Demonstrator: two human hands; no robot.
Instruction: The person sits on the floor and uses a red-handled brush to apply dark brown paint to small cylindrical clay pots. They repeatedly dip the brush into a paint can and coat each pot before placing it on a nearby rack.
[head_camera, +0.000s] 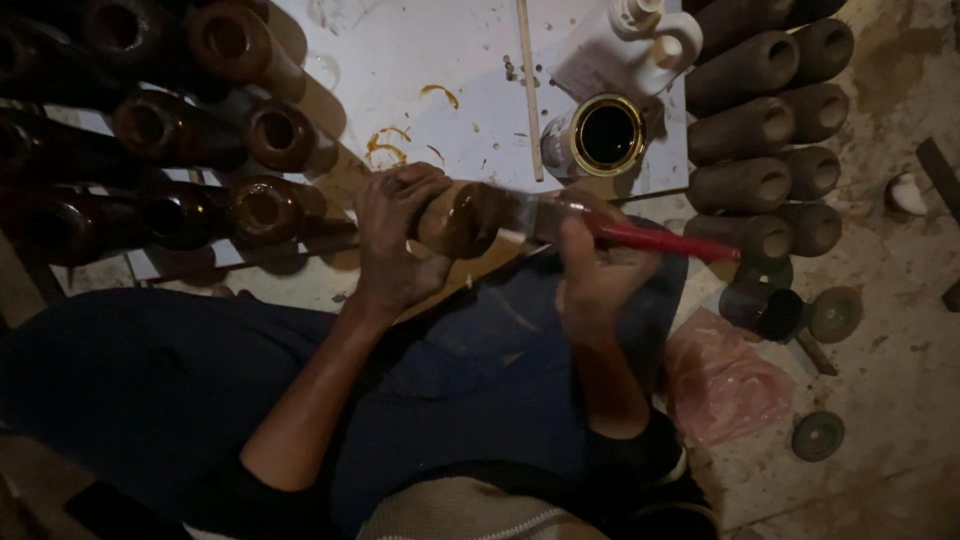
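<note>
The fingers (400, 195) of the left hand (395, 240) are wrapped tight around a brown wooden cylinder (460, 220), which lies near the centre of the frame, over the person's lap. The right hand (595, 270) has its fingers closed on the red handle of a paintbrush (620, 235), whose bristles rest against the cylinder's glossy end.

Just above the hands, an open tin of dark varnish (600, 135) stands on a white board (420, 60) spotted with brown drips and rings. A thin wooden stick (530, 90) lies across the board beside the tin, and two white plastic bottles (660, 35) sit at its upper right corner.

At the upper left of the frame, a stack of dark, shiny hollow cylinders (180, 130) lies with open ends facing the hands. At the upper right, a pile of dull, unvarnished cylinders (770, 110) is stacked the same way, close behind the brush handle. Below that pile, round wooden caps (835, 312) lie on the dusty floor (890, 400), and a crumpled pink plastic bag (725, 385) sits just right of the right forearm. The person's dark blue trousers (450, 390) fill the lower middle of the frame.
</note>
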